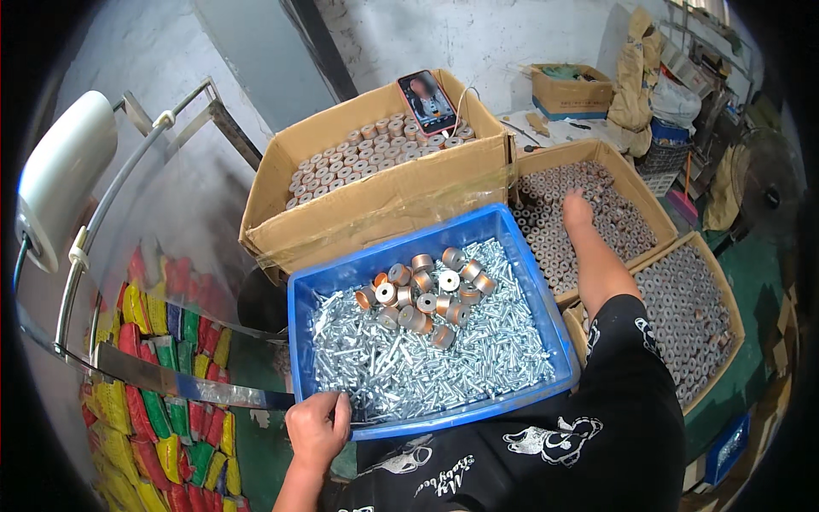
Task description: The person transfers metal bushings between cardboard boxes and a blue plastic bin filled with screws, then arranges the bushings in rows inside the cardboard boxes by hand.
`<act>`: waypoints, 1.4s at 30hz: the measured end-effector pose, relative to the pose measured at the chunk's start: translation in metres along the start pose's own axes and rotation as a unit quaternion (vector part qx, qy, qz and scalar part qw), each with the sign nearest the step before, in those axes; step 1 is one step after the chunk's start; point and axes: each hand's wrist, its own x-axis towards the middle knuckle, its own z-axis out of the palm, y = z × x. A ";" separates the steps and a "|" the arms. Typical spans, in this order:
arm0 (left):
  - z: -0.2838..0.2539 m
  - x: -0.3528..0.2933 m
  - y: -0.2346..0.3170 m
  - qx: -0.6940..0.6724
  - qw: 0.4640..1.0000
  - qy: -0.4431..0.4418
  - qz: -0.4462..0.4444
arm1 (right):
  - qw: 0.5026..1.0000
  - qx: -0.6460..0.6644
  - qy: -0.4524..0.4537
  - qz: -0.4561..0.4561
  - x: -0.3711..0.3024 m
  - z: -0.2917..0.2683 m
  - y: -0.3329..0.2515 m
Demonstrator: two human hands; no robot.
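My right hand (577, 212) reaches over a cardboard box (636, 192) packed with small metal cylinders with holes in their ends. Its fingers curl down and look closed; what they hold, if anything, is hidden. By the near left corner of a blue plastic bin (444, 424), my left hand (316, 427) is closed with the thumb against the rim. Whether it grips anything cannot be made out. Many shiny metal screws or pins (426, 371) fill the bin. Several copper-and-grey cylinders with center holes (415, 320) lie loose on top of them.
Behind the bin stands a larger cardboard box (375, 192) of upright cylinders, with a phone (428, 102) propped on it. Another box of cylinders (687, 311) is at the right. Colorful packets (162, 367) hang at left behind a curved metal strip (188, 386). A fan (768, 188) stands far right.
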 end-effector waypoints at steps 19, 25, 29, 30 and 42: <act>0.001 -0.011 -0.016 -0.034 0.998 0.038 0.043 | 0.573 0.755 -0.297 -0.115 -0.130 -0.241 -0.117; 0.002 -0.013 -0.025 -0.064 0.995 0.049 0.060 | 0.655 0.503 -0.492 -0.275 -0.244 -0.310 -0.301; 0.002 -0.014 -0.028 -0.079 0.994 0.043 0.057 | 0.700 0.475 -0.431 -0.315 -0.254 -0.243 -0.436; 0.003 -0.013 -0.029 -0.083 0.994 0.043 0.056 | 0.680 0.523 -0.432 -0.277 -0.262 -0.232 -0.457; -0.001 -0.015 -0.023 -0.023 1.000 0.008 -0.004 | 0.779 0.427 0.061 -0.455 -0.293 -0.239 -0.184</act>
